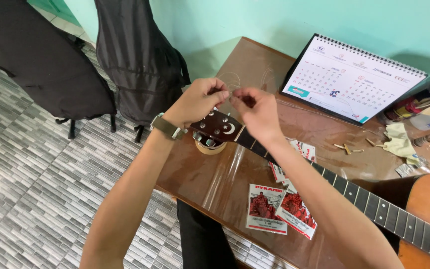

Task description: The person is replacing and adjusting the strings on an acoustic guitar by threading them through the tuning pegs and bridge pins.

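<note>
From the head view I look down on a glossy brown tabletop (235, 174) that stands against a pale green wall (255, 20), with a floor (31, 164) of grey patterned tiles to its left. Two black padded bags (135, 55) lean beside the tabletop near the wall. A guitar (414, 219) lies across the tabletop, its dark headstock (219, 126) with a crescent inlay pointing toward the bags and resting over a small round roll of tape (210, 146). My left hand (195, 102), with a watch (166, 126) on its wrist, and my right hand (258, 112) meet just above the headstock; both have fingertips pressed together, pinching a thin guitar string (232, 91) that runs between them. My right forearm crosses over the guitar's neck (374, 204) and hides part of it. Red and white string packets (267, 208) lie flat on the tabletop below the neck. A white desk calendar (352, 77) stands tilted near the wall, and small pegs (347, 148) and a crumpled cloth (399, 139) lie just in front of it.
</note>
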